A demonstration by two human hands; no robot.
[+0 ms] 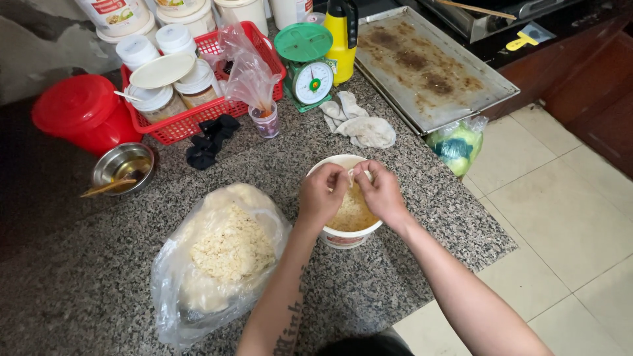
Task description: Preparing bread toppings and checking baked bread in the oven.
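both hands [353, 188] over tub [343, 234], near counter edge [488, 254].

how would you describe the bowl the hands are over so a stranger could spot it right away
On the speckled granite counter, look near its front edge, right of the big clear plastic bag of pale crumbly stuff. The white round bowl sits there beneath both hands, holding yellowish crumbs; the other bowl is small, metal and far left.

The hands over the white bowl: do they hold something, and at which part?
Both the left hand and the right hand pinch a small pale piece between their fingertips, above the white bowl. What it is cannot be told.
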